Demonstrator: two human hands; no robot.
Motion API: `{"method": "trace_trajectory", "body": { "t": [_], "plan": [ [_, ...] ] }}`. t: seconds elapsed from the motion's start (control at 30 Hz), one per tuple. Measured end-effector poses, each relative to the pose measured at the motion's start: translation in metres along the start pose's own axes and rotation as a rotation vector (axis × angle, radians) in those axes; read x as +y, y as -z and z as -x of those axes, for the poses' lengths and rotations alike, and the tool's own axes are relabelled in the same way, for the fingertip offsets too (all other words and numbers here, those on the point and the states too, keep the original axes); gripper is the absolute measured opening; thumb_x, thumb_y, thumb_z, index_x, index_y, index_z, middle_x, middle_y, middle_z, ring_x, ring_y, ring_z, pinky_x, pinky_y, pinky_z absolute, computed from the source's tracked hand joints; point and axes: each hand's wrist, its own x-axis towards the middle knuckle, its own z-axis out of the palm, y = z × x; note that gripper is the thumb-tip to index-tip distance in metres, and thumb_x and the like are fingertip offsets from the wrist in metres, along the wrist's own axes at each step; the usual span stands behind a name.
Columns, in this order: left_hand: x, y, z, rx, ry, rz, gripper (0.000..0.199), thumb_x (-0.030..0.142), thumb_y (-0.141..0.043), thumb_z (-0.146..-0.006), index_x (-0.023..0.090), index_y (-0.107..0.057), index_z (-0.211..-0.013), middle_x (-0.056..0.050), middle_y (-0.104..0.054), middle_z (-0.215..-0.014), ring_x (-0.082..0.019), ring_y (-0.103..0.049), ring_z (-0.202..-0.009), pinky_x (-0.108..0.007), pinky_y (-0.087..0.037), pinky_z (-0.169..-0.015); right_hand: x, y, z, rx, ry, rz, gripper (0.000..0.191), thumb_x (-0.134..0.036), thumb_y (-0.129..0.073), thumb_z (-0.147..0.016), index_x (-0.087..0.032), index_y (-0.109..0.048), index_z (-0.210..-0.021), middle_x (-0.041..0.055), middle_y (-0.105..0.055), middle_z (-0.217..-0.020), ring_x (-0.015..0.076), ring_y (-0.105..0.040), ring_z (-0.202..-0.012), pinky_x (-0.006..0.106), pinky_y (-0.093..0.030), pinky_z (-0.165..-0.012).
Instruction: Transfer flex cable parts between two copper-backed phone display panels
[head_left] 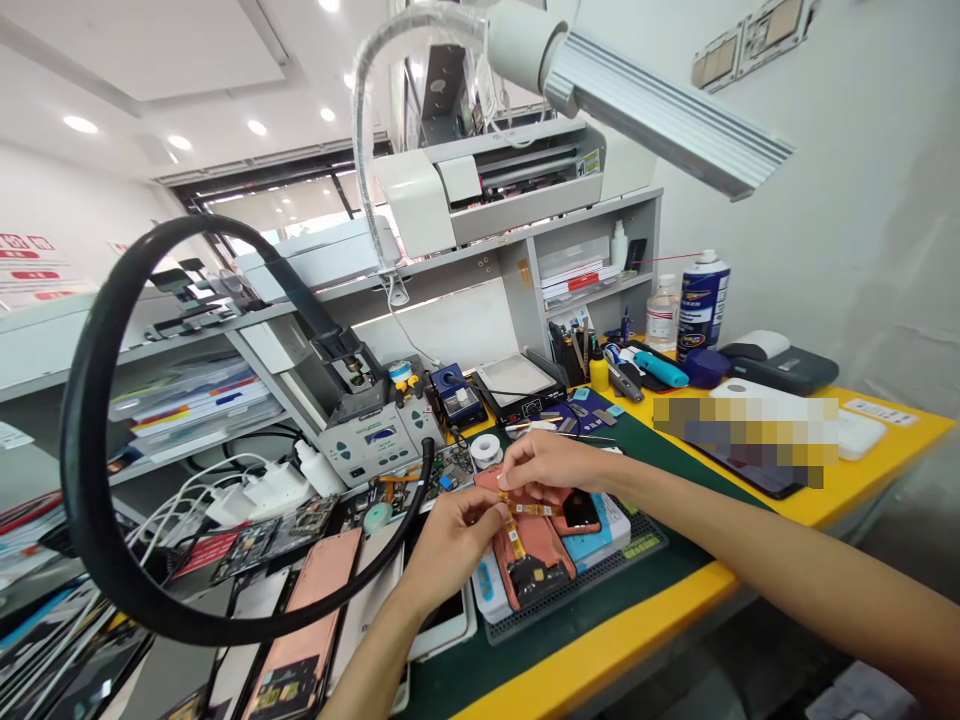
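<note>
Two orange-pink phone screen parts, the near one with a black lower end, lie at an angle to each other on a white-and-blue box. A yellow-brown flex cable rises from the near part to the fingertips of my hands. My left hand is closed in a pinch on the cable's upper end. Close against it, my right hand is also pinched, at a tiny pale bit too small to make out. The second part has its own flex cable, lying flat below my right hand.
A black hose from the hot-air station loops across the left side. Several phone parts lie left of my left arm. A solder wire spool stands behind my hands. To the right are a spray can and a dark phone.
</note>
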Motion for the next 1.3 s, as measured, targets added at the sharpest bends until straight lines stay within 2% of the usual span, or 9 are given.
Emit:
{"method": "trace_trajectory", "body": {
  "t": [0.2, 0.47, 0.63, 0.77, 0.97, 1.03, 1.17, 1.3],
  "plan": [
    [0.000, 0.001, -0.001, -0.020, 0.006, 0.011, 0.028, 0.034, -0.056, -0.089, 0.015, -0.067, -0.072, -0.001, -0.060, -0.058, -0.009, -0.039, -0.048, -0.023, -0.027, -0.048, 0.000, 0.001, 0.000, -0.004, 0.006, 0.024, 0.014, -0.030, -0.067, -0.077, -0.016, -0.068, -0.076, -0.0034, -0.054, -0.052, 0.0081, -0.045, -0.037, 0.018, -0.038, -0.033],
    [0.000, -0.001, -0.001, 0.032, -0.022, -0.020, 0.027, 0.033, -0.057, -0.087, 0.015, -0.065, -0.070, 0.001, -0.055, -0.058, -0.010, -0.041, -0.054, -0.023, -0.030, -0.052, 0.001, 0.002, 0.000, -0.025, 0.037, 0.008, 0.016, -0.032, -0.068, -0.078, -0.016, -0.066, -0.079, -0.0018, -0.060, -0.060, 0.0076, -0.047, -0.041, 0.015, -0.037, -0.031],
    [0.001, -0.003, -0.001, 0.032, 0.025, -0.006, 0.027, 0.034, -0.057, -0.087, 0.015, -0.063, -0.069, 0.003, -0.053, -0.055, -0.008, -0.036, -0.047, -0.022, -0.027, -0.048, 0.005, 0.003, -0.003, -0.048, 0.054, -0.012, 0.018, -0.033, -0.067, -0.079, -0.015, -0.065, -0.082, 0.0009, -0.065, -0.069, 0.0074, -0.052, -0.045, 0.014, -0.039, -0.033],
    [0.000, -0.002, -0.001, 0.020, 0.026, -0.003, 0.027, 0.034, -0.056, -0.088, 0.015, -0.062, -0.069, 0.003, -0.054, -0.055, -0.008, -0.035, -0.045, -0.022, -0.027, -0.047, 0.004, 0.006, -0.002, -0.071, 0.030, 0.008, 0.023, -0.038, -0.068, -0.080, -0.015, -0.065, -0.082, 0.0003, -0.064, -0.068, 0.0075, -0.052, -0.045, 0.015, -0.040, -0.034],
    [-0.002, -0.001, 0.000, 0.025, -0.014, -0.053, 0.028, 0.034, -0.055, -0.090, 0.015, -0.064, -0.073, 0.001, -0.057, -0.059, -0.010, -0.042, -0.052, -0.024, -0.030, -0.052, -0.009, 0.021, 0.010, -0.263, 0.064, 0.204, 0.032, -0.039, -0.076, -0.076, -0.015, -0.069, -0.096, 0.0001, -0.065, -0.066, 0.0097, -0.056, -0.049, 0.018, -0.045, -0.043],
    [-0.003, -0.001, 0.000, 0.021, -0.028, -0.064, 0.028, 0.034, -0.054, -0.090, 0.014, -0.065, -0.073, 0.000, -0.057, -0.059, -0.011, -0.044, -0.055, -0.024, -0.031, -0.053, -0.011, 0.024, 0.013, -0.282, 0.056, 0.262, 0.035, -0.039, -0.078, -0.075, -0.014, -0.069, -0.098, 0.0016, -0.066, -0.069, 0.0103, -0.057, -0.053, 0.018, -0.044, -0.046],
    [-0.005, 0.000, -0.001, 0.032, -0.049, -0.074, 0.027, 0.033, -0.055, -0.090, 0.014, -0.065, -0.073, 0.001, -0.056, -0.061, -0.011, -0.044, -0.056, -0.024, -0.032, -0.055, -0.011, 0.025, 0.014, -0.282, 0.060, 0.387, 0.032, -0.040, -0.077, -0.075, -0.012, -0.072, -0.090, 0.0031, -0.067, -0.070, 0.0114, -0.057, -0.060, 0.019, -0.041, -0.051],
    [-0.005, 0.000, -0.001, 0.026, -0.054, -0.082, 0.026, 0.033, -0.056, -0.090, 0.014, -0.067, -0.078, 0.000, -0.059, -0.064, -0.011, -0.047, -0.057, -0.023, -0.034, -0.055, -0.013, 0.024, 0.014, -0.290, 0.078, 0.464, 0.026, -0.037, -0.071, -0.079, -0.011, -0.073, -0.085, 0.0016, -0.064, -0.065, 0.0104, -0.053, -0.056, 0.020, -0.036, -0.048]
  ]
}}
